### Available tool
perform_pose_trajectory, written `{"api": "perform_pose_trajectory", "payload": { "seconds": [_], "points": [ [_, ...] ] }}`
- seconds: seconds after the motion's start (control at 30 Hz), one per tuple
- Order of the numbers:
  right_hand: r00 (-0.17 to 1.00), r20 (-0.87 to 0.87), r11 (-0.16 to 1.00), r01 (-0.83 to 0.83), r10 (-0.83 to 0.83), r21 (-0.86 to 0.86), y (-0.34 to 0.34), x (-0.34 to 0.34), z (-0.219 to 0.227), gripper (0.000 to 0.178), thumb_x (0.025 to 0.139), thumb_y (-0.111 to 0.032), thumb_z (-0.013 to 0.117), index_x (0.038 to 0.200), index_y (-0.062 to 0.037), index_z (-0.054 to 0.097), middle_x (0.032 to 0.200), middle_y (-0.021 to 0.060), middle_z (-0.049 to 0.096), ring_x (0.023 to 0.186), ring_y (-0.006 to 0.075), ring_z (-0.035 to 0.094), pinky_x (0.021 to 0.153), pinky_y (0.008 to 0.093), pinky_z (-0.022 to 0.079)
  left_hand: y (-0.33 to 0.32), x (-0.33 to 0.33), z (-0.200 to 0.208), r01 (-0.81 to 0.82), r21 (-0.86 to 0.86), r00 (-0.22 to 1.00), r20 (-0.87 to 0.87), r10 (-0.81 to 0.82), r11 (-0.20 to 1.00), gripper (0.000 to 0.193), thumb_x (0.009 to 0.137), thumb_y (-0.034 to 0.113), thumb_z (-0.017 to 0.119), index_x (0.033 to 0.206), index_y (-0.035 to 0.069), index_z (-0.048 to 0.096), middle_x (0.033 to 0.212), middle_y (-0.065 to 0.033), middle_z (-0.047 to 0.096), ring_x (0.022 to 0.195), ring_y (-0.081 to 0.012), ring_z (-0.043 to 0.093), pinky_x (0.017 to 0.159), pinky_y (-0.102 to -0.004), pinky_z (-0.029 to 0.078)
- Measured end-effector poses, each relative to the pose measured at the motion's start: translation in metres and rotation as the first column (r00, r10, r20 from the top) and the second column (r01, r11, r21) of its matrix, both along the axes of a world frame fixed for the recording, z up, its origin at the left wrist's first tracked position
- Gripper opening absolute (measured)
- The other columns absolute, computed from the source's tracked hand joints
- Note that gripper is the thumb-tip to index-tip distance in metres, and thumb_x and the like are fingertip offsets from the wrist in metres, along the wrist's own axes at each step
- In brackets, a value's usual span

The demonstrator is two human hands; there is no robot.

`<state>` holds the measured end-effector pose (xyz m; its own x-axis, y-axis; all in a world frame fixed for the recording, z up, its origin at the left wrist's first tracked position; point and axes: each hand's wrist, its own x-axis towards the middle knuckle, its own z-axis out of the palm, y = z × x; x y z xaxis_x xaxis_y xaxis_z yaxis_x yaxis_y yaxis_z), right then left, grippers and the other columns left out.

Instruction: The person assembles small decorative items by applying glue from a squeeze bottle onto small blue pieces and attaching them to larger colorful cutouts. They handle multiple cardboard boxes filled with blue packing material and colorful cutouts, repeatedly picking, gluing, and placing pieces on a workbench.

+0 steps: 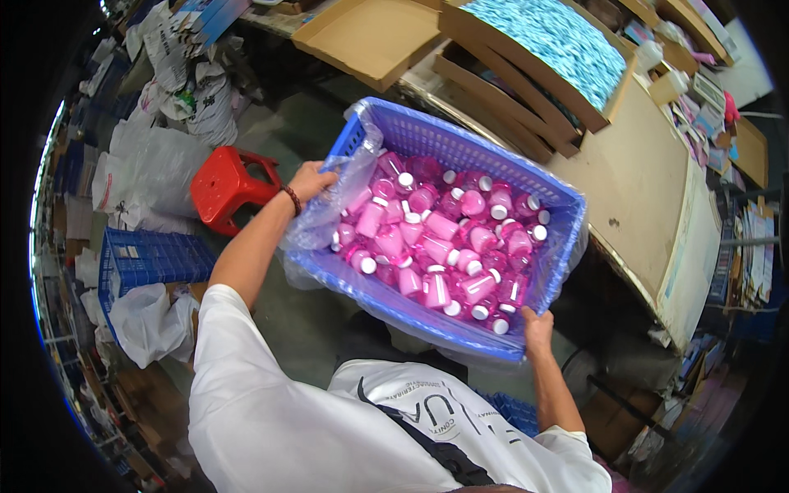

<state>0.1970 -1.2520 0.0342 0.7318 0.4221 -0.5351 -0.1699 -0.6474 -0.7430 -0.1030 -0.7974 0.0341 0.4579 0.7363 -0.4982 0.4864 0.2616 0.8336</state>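
A blue plastic crate (468, 131) lined with clear plastic film hangs in front of me, tilted so its left end lies farther off. Inside lies a heap of small pink bottles (440, 226) with white caps. My left hand (311, 181) grips the left end of the crate, over the film, with a dark bead bracelet at the wrist. At the near right corner, my right hand (538, 329) is closed on the crate's rim; its fingertips are partly hidden by the crate wall.
Beyond the crate stands a worktable (629, 193) bearing a cardboard box (534, 78) of small light-blue pieces and a shallow open carton (370, 37). A red stool (234, 189) is at left, near plastic bags (156, 160) and another blue crate (152, 259) on the floor.
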Motion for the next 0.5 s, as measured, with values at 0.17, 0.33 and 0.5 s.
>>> {"api": "perform_pose_trajectory", "payload": {
  "seconds": [0.17, 0.33, 0.5],
  "points": [
    [0.995, -0.102, 0.990, 0.031, -0.017, 0.141, 0.000, -0.006, -0.011, 0.019, 0.080, -0.008, 0.057, 0.092, 0.0029, 0.066, 0.080, 0.0055, 0.063, 0.071, 0.0154, 0.056, 0.068, 0.0336, 0.044, -0.002, 0.004, -0.001, 0.014, 0.215, 0.981, -0.191, 0.028, 0.977, 0.018, 0.075, 0.010, 0.063, 0.091, 0.000, 0.066, 0.068, -0.0036, 0.062, 0.056, -0.0110, 0.056, 0.053, -0.0264, 0.044],
    [0.992, -0.123, 0.972, 0.012, 0.018, 0.234, 0.002, -0.017, -0.021, 0.021, 0.079, -0.008, 0.054, 0.092, 0.0044, 0.065, 0.082, 0.0078, 0.065, 0.074, 0.0169, 0.057, 0.070, 0.0351, 0.045, -0.019, 0.007, 0.012, 0.147, 0.614, 0.908, -0.395, 0.141, 0.776, 0.050, 0.077, 0.022, 0.061, 0.122, 0.002, 0.058, 0.102, -0.0203, 0.067, 0.095, -0.0284, 0.065, 0.086, -0.0350, 0.048],
    [0.982, -0.172, 0.924, -0.006, 0.077, 0.383, 0.013, -0.034, -0.037, 0.025, 0.078, -0.005, 0.052, 0.096, 0.0039, 0.065, 0.088, 0.0123, 0.067, 0.081, 0.0223, 0.060, 0.077, 0.0368, 0.046, -0.090, 0.007, 0.014, 0.039, 0.827, 0.852, -0.320, 0.413, 0.561, 0.063, 0.079, 0.026, 0.060, 0.134, 0.001, 0.044, 0.128, -0.0235, 0.053, 0.119, -0.0366, 0.050, 0.102, -0.0388, 0.039]
  ]
}}
